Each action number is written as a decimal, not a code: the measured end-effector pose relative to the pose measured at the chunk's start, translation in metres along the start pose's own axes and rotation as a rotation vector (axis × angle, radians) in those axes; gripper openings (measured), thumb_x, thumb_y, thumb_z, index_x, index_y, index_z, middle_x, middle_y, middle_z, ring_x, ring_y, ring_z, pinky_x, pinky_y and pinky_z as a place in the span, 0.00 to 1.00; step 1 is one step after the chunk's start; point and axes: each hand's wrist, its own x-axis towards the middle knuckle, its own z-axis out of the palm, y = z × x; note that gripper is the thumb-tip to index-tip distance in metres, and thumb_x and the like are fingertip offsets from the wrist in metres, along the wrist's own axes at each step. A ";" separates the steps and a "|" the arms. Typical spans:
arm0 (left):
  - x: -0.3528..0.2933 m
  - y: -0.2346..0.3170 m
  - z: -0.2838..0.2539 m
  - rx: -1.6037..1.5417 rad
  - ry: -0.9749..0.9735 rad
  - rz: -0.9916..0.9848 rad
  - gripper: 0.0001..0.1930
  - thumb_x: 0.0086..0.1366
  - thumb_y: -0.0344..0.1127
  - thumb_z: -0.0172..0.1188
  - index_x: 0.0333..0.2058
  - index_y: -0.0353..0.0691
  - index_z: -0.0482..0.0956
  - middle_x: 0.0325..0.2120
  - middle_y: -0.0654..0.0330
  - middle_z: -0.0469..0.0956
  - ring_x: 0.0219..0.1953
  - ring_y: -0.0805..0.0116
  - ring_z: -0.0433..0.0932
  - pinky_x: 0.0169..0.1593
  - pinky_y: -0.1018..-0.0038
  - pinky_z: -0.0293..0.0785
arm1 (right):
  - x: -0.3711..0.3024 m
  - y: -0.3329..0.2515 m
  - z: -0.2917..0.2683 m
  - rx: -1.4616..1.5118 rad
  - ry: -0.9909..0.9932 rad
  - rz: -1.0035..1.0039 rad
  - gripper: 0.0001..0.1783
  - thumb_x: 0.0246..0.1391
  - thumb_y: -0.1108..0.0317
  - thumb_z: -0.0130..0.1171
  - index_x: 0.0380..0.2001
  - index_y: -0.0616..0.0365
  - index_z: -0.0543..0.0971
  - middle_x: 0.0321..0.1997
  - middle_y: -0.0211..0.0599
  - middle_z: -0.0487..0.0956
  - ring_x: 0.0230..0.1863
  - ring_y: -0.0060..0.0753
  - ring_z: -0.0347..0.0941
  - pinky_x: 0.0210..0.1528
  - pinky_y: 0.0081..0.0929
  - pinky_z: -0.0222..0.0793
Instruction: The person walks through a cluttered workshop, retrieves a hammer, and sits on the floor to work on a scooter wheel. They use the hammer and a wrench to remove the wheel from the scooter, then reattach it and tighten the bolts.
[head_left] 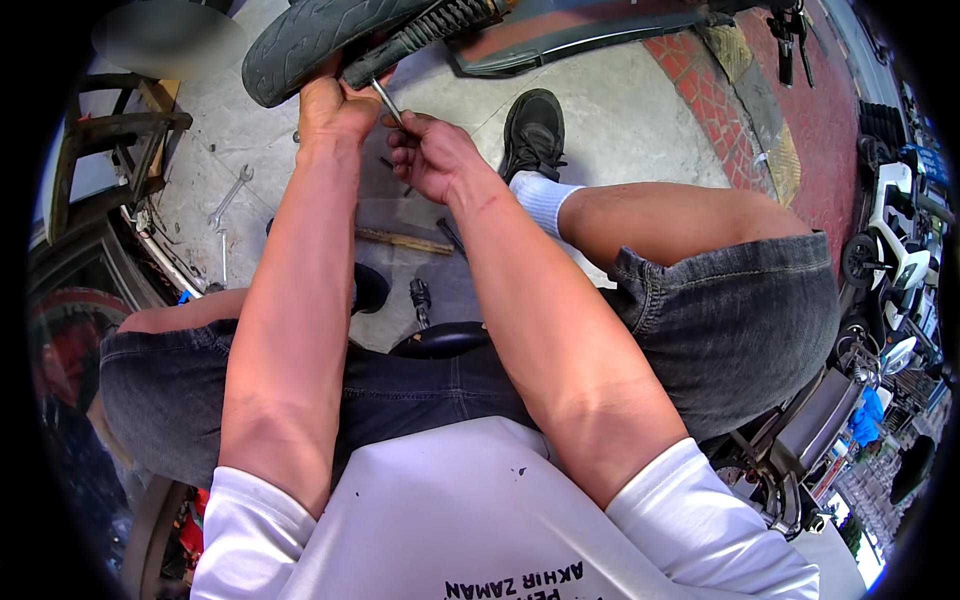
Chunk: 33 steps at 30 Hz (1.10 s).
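Observation:
A black motorcycle tire (300,55) and a black coil-spring shock absorber (425,32) slope across the top. My left hand (338,108) reaches up beneath them, against the shock's lower end; its fingers are mostly hidden there. My right hand (432,155) is just right of it, closed around a slim metal rod (385,98). The rod's upper end meets the lower end of the shock absorber, and I cannot tell what tool it belongs to.
Left of my forearms, a combination wrench (232,195) lies on the concrete. A wooden stick (405,240) and a dark metal tool (421,300) lie between my legs. A wooden frame (120,130) stands at far left. Parked motorcycles (895,230) line the right. My black shoe (534,130) rests nearby.

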 end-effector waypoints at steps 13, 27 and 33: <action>-0.025 0.005 -0.037 0.213 0.343 0.022 0.13 0.74 0.37 0.48 0.49 0.41 0.78 0.38 0.60 0.84 0.35 0.63 0.81 0.42 0.63 0.74 | 0.017 0.007 0.011 0.200 0.004 -0.005 0.18 0.73 0.49 0.46 0.45 0.49 0.78 0.37 0.33 0.82 0.36 0.33 0.74 0.43 0.36 0.69; 0.002 0.135 0.067 1.248 0.223 0.038 0.12 0.69 0.32 0.58 0.45 0.35 0.86 0.37 0.60 0.85 0.41 0.67 0.79 0.50 0.71 0.73 | 0.008 0.026 0.031 0.431 0.046 -0.043 0.24 0.74 0.46 0.42 0.48 0.53 0.78 0.42 0.37 0.82 0.43 0.40 0.76 0.46 0.42 0.71; 0.014 0.126 0.059 1.691 -0.011 0.101 0.15 0.70 0.36 0.53 0.44 0.31 0.84 0.34 0.55 0.84 0.38 0.68 0.78 0.47 0.69 0.73 | 0.014 0.020 0.040 0.418 0.152 -0.030 0.24 0.74 0.45 0.42 0.39 0.51 0.78 0.31 0.34 0.78 0.34 0.37 0.72 0.40 0.38 0.69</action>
